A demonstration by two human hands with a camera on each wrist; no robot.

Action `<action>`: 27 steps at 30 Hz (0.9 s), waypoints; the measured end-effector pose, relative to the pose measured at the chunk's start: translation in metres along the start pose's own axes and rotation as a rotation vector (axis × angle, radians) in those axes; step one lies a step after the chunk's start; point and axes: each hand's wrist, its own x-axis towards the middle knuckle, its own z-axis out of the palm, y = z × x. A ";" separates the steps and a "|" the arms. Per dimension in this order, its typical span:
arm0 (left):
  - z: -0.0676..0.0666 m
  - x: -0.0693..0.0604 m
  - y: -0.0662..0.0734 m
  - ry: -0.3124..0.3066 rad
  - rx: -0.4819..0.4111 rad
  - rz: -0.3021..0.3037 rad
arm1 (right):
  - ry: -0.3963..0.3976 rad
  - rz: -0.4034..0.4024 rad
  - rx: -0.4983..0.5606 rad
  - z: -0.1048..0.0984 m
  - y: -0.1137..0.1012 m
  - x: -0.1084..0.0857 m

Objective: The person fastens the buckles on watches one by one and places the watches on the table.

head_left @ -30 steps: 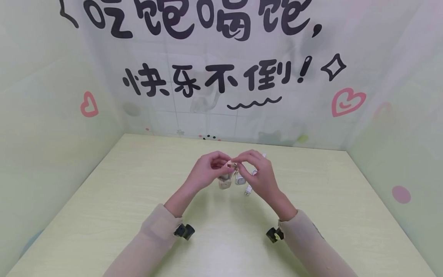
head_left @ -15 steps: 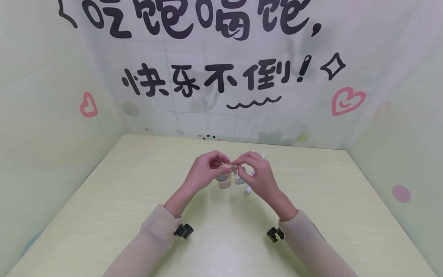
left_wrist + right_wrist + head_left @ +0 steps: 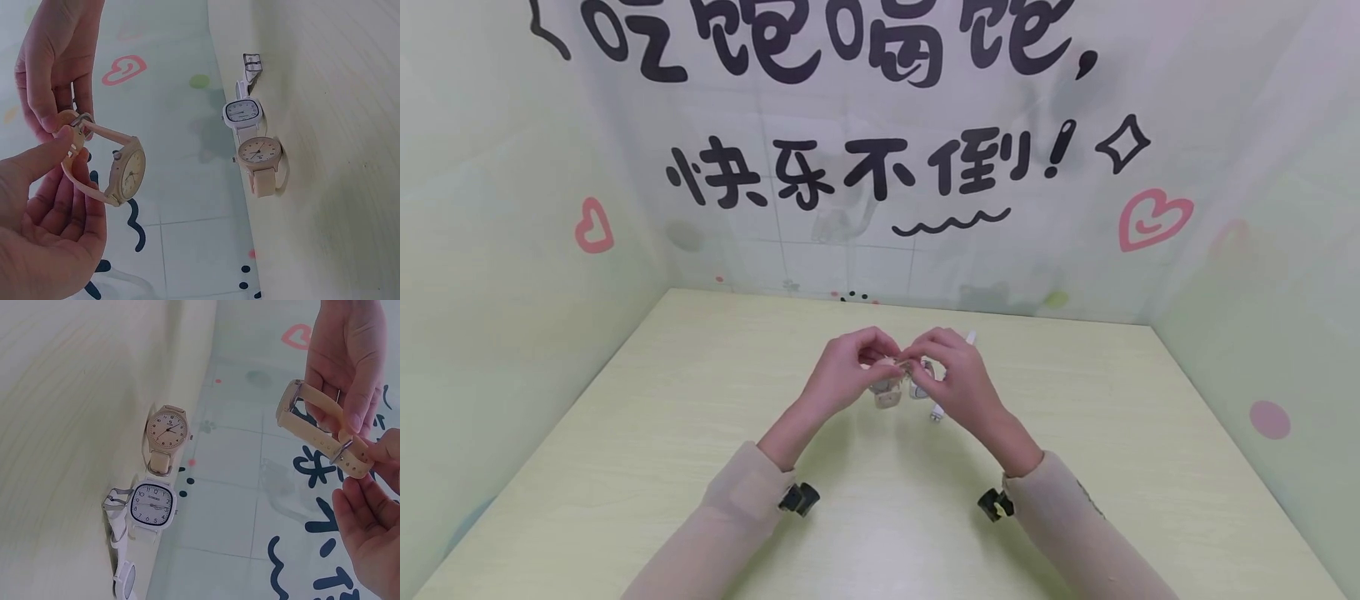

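A beige wristwatch (image 3: 128, 172) is held up between both hands, its strap bent into a loop with the metal buckle (image 3: 341, 451) on it. My left hand (image 3: 844, 368) grips the strap with thumb and fingers. On the strap near the buckle, my right hand (image 3: 961, 373) pinches with thumb and forefinger. In the left wrist view the watch's dial faces away from the hands. The fingers partly cover the strap end, so whether it is fully through the buckle cannot be told.
On the table (image 3: 880, 517) below the hands stands another beige wristwatch (image 3: 167, 431). Beside it is a white wristwatch with a squarish dial (image 3: 152, 505). A further white wristwatch (image 3: 127, 580) lies stretched out next to that. A printed wall (image 3: 880, 267) rises behind.
The strap between the hands has tipped and dropped slightly, and the right fingertips have lowered with it. Both forearms and the watches on the table stay nearly in place.
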 end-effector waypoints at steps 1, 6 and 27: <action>0.000 0.000 0.000 -0.001 0.002 0.002 | -0.004 -0.005 -0.003 0.000 0.000 0.000; 0.001 0.001 0.000 -0.005 0.021 0.002 | -0.032 -0.021 -0.006 0.002 0.000 0.000; -0.003 -0.001 -0.009 -0.145 -0.160 -0.066 | -0.152 0.200 0.177 0.000 -0.002 -0.002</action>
